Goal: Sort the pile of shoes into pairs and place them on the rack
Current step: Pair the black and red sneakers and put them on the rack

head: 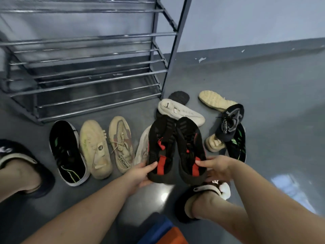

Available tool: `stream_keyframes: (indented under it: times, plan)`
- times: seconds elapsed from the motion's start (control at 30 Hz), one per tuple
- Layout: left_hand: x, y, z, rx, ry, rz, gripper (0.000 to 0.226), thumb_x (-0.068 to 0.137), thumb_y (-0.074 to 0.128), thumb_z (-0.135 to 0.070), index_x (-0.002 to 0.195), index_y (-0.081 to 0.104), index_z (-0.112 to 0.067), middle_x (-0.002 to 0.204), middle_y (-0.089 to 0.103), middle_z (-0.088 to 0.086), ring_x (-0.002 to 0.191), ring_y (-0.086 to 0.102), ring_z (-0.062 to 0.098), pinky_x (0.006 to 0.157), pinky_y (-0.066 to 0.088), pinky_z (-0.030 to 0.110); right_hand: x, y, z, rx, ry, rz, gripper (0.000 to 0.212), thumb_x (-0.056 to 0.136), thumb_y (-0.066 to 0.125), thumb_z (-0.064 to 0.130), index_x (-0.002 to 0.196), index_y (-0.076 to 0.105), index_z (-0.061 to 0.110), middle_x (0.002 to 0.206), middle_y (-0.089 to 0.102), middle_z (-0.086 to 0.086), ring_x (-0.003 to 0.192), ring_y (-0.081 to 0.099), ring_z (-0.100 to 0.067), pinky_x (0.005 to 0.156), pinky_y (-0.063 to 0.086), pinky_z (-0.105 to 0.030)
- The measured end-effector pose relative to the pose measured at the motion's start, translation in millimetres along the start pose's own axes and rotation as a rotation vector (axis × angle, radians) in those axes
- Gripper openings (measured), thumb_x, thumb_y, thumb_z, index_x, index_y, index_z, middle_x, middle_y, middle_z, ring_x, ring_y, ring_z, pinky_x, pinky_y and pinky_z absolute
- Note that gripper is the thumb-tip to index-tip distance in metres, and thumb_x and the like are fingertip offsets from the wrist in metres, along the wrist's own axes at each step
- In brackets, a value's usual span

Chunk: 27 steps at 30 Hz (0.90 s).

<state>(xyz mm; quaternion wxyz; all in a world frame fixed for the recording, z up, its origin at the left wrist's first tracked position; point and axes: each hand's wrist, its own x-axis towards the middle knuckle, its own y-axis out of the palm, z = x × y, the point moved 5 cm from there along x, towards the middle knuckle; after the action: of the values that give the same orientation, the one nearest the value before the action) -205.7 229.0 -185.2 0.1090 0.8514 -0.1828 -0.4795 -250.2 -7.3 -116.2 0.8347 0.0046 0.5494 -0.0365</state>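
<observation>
Head view: left hand [140, 172] clasps the heel of one black-and-red sneaker [161, 150], right hand [217, 169] clasps the heel of its match [190, 148], side by side above the grey floor [263, 103]. Metal rack [88, 67] stands up-left. Black-green shoe [67, 152], two beige sneakers [95, 150] lie left; white shoe [181, 111] behind.

Black-red shoe pair [175, 148] side by side, heels gripped; other shoes [105, 147] scattered before empty rack [88, 55].

"SPROREN" reads on the beige shoe [121, 145] tongue at 9 o'clock; similar lettering (partly blurred) on the navy shoe [229, 123] at 2 o'clock.
</observation>
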Motion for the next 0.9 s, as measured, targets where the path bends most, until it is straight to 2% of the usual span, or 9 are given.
stream_keyframes:
  times: [0.07, 0.17, 0.23, 0.3, 0.4, 0.5, 0.63, 0.7, 0.9]
  plan:
    - [-9, -2, -15, -0.030, 0.038, 0.015, 0.014, 0.093, 0.056, -0.017, 0.106, 0.061, -0.014, 0.094, 0.072, 0.006, 0.086, 0.066, 0.018, 0.067, 0.059, 0.027, -6, 11, 17, -0.053, -0.060, -0.004, 0.033, 0.089, 0.064, 0.015, 0.121, 0.059, 0.011, 0.104, 0.068, -0.010, 0.092, 0.065, -0.025, 0.078, 0.056, -0.035]
    - [-26, -6, -39, -0.079, 0.097, 0.024, 0.017, 0.092, 0.057, -0.017, 0.107, 0.062, -0.011, 0.093, 0.074, 0.008, 0.092, 0.067, 0.022, 0.082, 0.055, 0.035, -18, 22, 42, -0.105, -0.134, -0.013, 0.038, 0.086, 0.067, 0.018, 0.122, 0.059, 0.011, 0.105, 0.070, -0.009, 0.089, 0.066, -0.023, 0.069, 0.056, -0.032]
    - [-38, -10, -57, -0.066, 0.149, 0.012, 0.023, 0.091, 0.058, -0.017, 0.113, 0.061, -0.009, 0.098, 0.074, 0.009, 0.095, 0.067, 0.022, 0.084, 0.054, 0.036, -29, 31, 57, -0.122, -0.179, 0.003, 0.036, 0.085, 0.068, 0.019, 0.120, 0.060, 0.014, 0.104, 0.071, -0.006, 0.089, 0.067, -0.021, 0.066, 0.056, -0.030]
    - [-52, -15, -74, -0.057, 0.196, -0.005, 0.026, 0.091, 0.058, -0.017, 0.116, 0.060, -0.008, 0.104, 0.071, 0.012, 0.096, 0.067, 0.023, 0.078, 0.056, 0.034, -40, 41, 72, -0.132, -0.227, 0.022, 0.031, 0.085, 0.068, 0.019, 0.115, 0.062, 0.016, 0.104, 0.071, -0.005, 0.093, 0.067, -0.021, 0.072, 0.055, -0.032]
    - [-75, -23, -100, -0.048, 0.276, -0.024, 0.021, 0.091, 0.058, -0.018, 0.111, 0.061, -0.012, 0.097, 0.073, 0.008, 0.090, 0.068, 0.019, 0.064, 0.057, 0.027, -58, 58, 94, -0.161, -0.301, 0.048, 0.029, 0.086, 0.067, 0.020, 0.114, 0.062, 0.017, 0.108, 0.070, -0.005, 0.097, 0.065, -0.022, 0.081, 0.054, -0.036]
    - [-100, -29, -127, -0.031, 0.355, -0.049, 0.012, 0.091, 0.058, -0.019, 0.103, 0.062, -0.017, 0.086, 0.074, 0.001, 0.081, 0.068, 0.013, 0.056, 0.056, 0.023, -76, 73, 119, -0.197, -0.358, 0.060, 0.027, 0.086, 0.067, 0.022, 0.112, 0.062, 0.018, 0.103, 0.072, -0.004, 0.094, 0.066, -0.020, 0.079, 0.055, -0.034]
    - [-131, -40, -154, -0.069, 0.425, -0.095, 0.015, 0.091, 0.059, -0.016, 0.104, 0.063, -0.012, 0.087, 0.073, 0.005, 0.073, 0.069, 0.013, 0.052, 0.056, 0.023, -99, 94, 151, -0.230, -0.454, 0.074, 0.025, 0.084, 0.068, 0.024, 0.109, 0.065, 0.019, 0.095, 0.074, -0.002, 0.089, 0.066, -0.020, 0.082, 0.054, -0.037]
    - [-147, -45, -165, -0.059, 0.453, -0.106, 0.016, 0.090, 0.059, -0.019, 0.104, 0.064, -0.014, 0.089, 0.073, 0.004, 0.072, 0.070, 0.011, 0.051, 0.055, 0.021, -108, 103, 163, -0.240, -0.503, 0.078, 0.021, 0.086, 0.066, 0.026, 0.106, 0.065, 0.019, 0.089, 0.074, -0.001, 0.085, 0.065, -0.018, 0.076, 0.054, -0.034]
    - [-187, -75, -206, -0.052, 0.496, -0.148, 0.026, 0.089, 0.060, -0.022, 0.111, 0.063, -0.008, 0.102, 0.072, 0.010, 0.090, 0.068, 0.019, 0.074, 0.059, 0.033, -115, 152, 198, -0.149, -0.628, 0.112, 0.013, 0.090, 0.060, 0.028, 0.100, 0.065, 0.021, 0.079, 0.073, 0.003, 0.076, 0.061, -0.014, 0.068, 0.046, -0.029]
